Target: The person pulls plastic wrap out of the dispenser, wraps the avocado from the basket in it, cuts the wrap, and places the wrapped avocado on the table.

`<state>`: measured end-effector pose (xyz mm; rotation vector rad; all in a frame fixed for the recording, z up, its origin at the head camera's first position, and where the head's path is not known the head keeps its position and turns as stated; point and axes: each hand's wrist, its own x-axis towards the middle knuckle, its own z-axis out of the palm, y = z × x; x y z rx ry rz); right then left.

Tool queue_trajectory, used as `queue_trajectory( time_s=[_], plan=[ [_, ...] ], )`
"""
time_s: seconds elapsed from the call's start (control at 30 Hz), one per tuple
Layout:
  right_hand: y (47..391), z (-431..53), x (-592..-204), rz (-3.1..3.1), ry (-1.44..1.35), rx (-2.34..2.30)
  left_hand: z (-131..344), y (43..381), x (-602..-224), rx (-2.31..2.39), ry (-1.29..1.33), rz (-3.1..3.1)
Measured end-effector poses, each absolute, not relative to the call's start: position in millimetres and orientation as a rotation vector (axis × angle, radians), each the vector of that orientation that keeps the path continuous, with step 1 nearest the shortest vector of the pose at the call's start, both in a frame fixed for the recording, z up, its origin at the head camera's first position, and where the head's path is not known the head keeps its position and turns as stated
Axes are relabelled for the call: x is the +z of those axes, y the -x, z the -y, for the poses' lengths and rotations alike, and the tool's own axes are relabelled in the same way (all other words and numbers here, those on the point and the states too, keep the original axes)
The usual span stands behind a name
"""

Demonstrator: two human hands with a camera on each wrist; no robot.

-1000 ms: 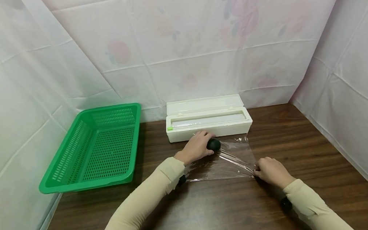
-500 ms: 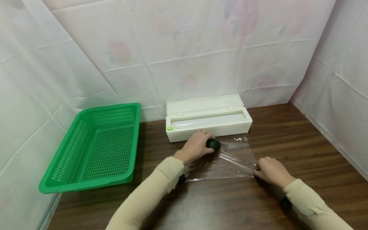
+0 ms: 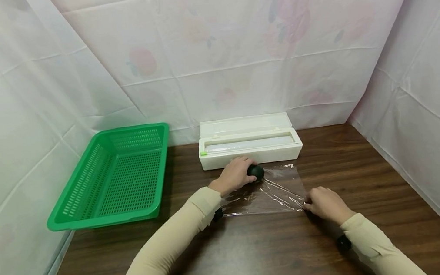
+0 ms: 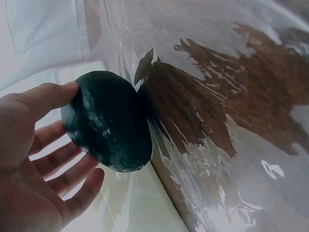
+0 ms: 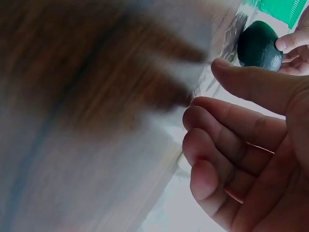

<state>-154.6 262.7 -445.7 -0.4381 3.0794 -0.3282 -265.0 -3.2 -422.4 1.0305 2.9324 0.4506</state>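
Note:
In the head view my left hand point(image 3: 236, 175) grips a dark green avocado point(image 3: 256, 172) on a sheet of clear cling film point(image 3: 276, 196). The left wrist view shows the thumb point(image 4: 55, 96) on one side of the bumpy avocado point(image 4: 106, 121) and fingertips on the other. My right hand point(image 3: 326, 205) is at the film's near right corner, where creases meet its fingertips. Its thumb and forefinger stand apart in the right wrist view, the other fingers point(image 5: 212, 150) loosely curled. The far left part of the film is hidden by the left hand and forearm.
A white cling film box point(image 3: 251, 156), lid raised, stands behind the film with a roll inside and a green slider point(image 3: 203, 153) at its left end. A green plastic basket point(image 3: 161, 182) sits on the left of the wooden table point(image 3: 262, 256). White patterned cloth encloses the back and sides.
The film's taut creases between the avocado and my right hand have slackened and spread, and its far edge lies slightly nearer. Both hands have barely moved.

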Motion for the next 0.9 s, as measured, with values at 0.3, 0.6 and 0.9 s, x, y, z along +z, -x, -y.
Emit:
queue_trajectory(
  time_s=[0.3,0.6,0.9],
  plan=[
    [158.4,-262.7,-444.3,-3.088,0.455,-0.369,4.2,266.7,-423.6,0.486,-1.034,-2.972],
    [158.5,-263.2,-444.1,-3.074,0.475,-0.337,6.3,264.8,-422.8,0.505,-1.052,-2.973],
    [157.9,-264.3,-443.5,-3.078,0.483,-0.350,9.2,261.2,-419.0,0.576,-1.031,-2.946]
  ],
)
